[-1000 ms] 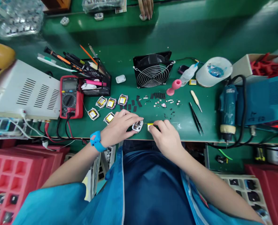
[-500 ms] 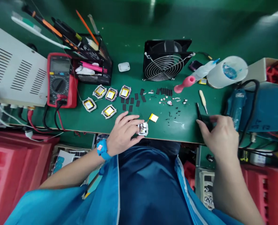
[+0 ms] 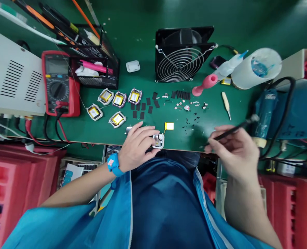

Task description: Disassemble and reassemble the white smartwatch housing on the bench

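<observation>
My left hand [image 3: 140, 143] is closed on a small white watch case [image 3: 158, 141] at the bench's front edge, thumb and fingers at its left side. The case's open inside faces up. A yellow-edged battery [image 3: 169, 126] lies just beyond it, joined by a thin wire. My right hand [image 3: 232, 148] is raised at the right of the bench, gripping slim black tweezers [image 3: 227, 133], slightly blurred, with their tip pointing left and down. Several open watch cases with batteries [image 3: 117, 119] lie to the left, near black rectangular pads [image 3: 142, 115].
A fan [image 3: 182, 57] stands at the back middle. Small loose parts [image 3: 187, 108] lie before it. A red multimeter [image 3: 57, 84] and black pen holder [image 3: 99, 69] stand left. At the right are a white-handled pointed tool [image 3: 226, 104], a white tub [image 3: 257, 74] and a blue soldering station [image 3: 298, 117].
My right hand has picked the black tweezers up off the bench and moved slightly left with them. The left hand stays on the watch case. The camera view has shifted a little.
</observation>
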Demonstrator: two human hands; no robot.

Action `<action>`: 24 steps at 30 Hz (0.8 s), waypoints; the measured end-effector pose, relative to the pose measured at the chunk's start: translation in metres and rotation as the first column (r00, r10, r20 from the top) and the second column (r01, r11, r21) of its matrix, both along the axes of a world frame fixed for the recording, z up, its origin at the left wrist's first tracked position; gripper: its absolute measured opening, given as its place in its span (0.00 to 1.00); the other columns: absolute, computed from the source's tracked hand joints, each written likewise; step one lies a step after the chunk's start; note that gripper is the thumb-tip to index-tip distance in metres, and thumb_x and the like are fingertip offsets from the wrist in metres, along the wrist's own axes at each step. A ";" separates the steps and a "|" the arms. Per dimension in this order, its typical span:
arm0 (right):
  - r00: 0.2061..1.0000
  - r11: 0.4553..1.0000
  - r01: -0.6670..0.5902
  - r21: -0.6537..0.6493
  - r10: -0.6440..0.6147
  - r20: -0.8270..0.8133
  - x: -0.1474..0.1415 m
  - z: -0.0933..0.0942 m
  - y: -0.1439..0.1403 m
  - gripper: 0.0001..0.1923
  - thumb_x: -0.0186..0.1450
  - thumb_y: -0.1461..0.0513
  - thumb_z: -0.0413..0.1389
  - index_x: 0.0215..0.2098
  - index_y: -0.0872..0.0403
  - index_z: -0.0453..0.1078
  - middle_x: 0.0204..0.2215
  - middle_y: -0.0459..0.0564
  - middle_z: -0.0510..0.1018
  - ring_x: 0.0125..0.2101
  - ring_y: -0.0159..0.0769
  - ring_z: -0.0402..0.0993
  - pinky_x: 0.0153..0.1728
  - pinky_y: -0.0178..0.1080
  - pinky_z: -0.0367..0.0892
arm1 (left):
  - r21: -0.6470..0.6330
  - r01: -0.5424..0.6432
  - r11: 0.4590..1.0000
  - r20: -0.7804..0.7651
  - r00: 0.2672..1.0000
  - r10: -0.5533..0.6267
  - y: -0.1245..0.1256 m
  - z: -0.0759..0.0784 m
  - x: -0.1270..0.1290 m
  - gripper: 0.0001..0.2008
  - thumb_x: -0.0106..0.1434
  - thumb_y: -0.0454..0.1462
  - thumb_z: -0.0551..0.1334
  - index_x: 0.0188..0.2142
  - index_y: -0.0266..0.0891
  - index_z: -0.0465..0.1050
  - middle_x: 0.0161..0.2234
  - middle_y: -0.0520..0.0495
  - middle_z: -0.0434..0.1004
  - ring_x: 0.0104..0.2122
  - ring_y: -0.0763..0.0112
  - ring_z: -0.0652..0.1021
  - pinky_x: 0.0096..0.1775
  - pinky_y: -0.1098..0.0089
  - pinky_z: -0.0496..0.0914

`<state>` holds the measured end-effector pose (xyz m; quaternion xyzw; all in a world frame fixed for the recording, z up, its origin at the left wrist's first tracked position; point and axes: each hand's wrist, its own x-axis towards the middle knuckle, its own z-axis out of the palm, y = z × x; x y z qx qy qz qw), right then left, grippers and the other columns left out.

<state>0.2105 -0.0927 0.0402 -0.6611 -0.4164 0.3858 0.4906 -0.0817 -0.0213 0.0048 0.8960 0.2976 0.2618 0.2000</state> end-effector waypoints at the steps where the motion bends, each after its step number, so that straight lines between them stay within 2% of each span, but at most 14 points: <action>1: 0.998 0.999 -0.039 0.016 0.040 -0.040 -0.007 -0.002 -0.004 0.12 0.60 0.60 0.71 0.39 0.51 0.76 0.31 0.44 0.79 0.23 0.33 0.80 0.23 0.36 0.79 | -0.017 0.003 1.000 -0.006 1.000 -0.003 0.000 0.000 -0.001 0.10 0.66 0.36 0.69 0.38 0.40 0.67 0.53 0.39 0.80 0.57 0.53 0.78 0.63 0.43 0.65; 4: 0.993 0.992 -0.078 0.100 0.086 -0.083 -0.023 -0.010 -0.015 0.05 0.62 0.67 0.68 0.35 0.52 0.78 0.34 0.45 0.79 0.30 0.33 0.83 0.34 0.38 0.84 | -0.054 0.018 0.998 0.002 1.000 -0.018 0.001 0.000 -0.005 0.11 0.66 0.37 0.70 0.40 0.40 0.68 0.54 0.38 0.79 0.59 0.53 0.77 0.63 0.44 0.65; 9: 0.987 0.968 -0.110 0.227 0.133 -0.088 -0.056 -0.019 -0.018 0.13 0.63 0.72 0.66 0.40 0.48 0.82 0.37 0.46 0.83 0.36 0.35 0.83 0.39 0.40 0.84 | -0.005 0.036 0.999 0.033 0.999 -0.036 0.002 -0.006 -0.006 0.12 0.67 0.36 0.70 0.47 0.39 0.72 0.50 0.41 0.82 0.55 0.56 0.79 0.63 0.49 0.65; 13: 0.981 0.936 -0.194 0.294 0.194 0.031 -0.082 -0.021 -0.007 0.15 0.65 0.73 0.63 0.42 0.48 0.81 0.39 0.47 0.86 0.40 0.37 0.84 0.44 0.40 0.81 | 0.067 0.051 0.996 0.019 0.998 -0.052 0.003 -0.008 -0.005 0.15 0.67 0.37 0.70 0.51 0.39 0.73 0.50 0.42 0.83 0.54 0.56 0.80 0.63 0.49 0.66; 19: 0.955 0.907 -0.290 0.305 0.257 0.147 -0.085 -0.028 -0.005 0.13 0.67 0.72 0.60 0.44 0.50 0.79 0.42 0.50 0.85 0.42 0.38 0.84 0.45 0.41 0.80 | 0.103 0.061 0.993 -0.001 0.998 -0.062 0.003 -0.006 -0.005 0.12 0.68 0.38 0.69 0.50 0.41 0.75 0.50 0.43 0.83 0.54 0.57 0.80 0.61 0.48 0.67; 24: 0.948 0.904 -0.309 0.295 0.267 0.176 -0.085 -0.034 -0.008 0.13 0.68 0.71 0.60 0.44 0.49 0.78 0.42 0.50 0.85 0.43 0.40 0.84 0.45 0.43 0.80 | 0.110 0.060 0.992 0.007 0.998 -0.061 0.003 -0.007 -0.005 0.12 0.68 0.38 0.68 0.50 0.41 0.75 0.50 0.43 0.82 0.54 0.57 0.80 0.61 0.47 0.68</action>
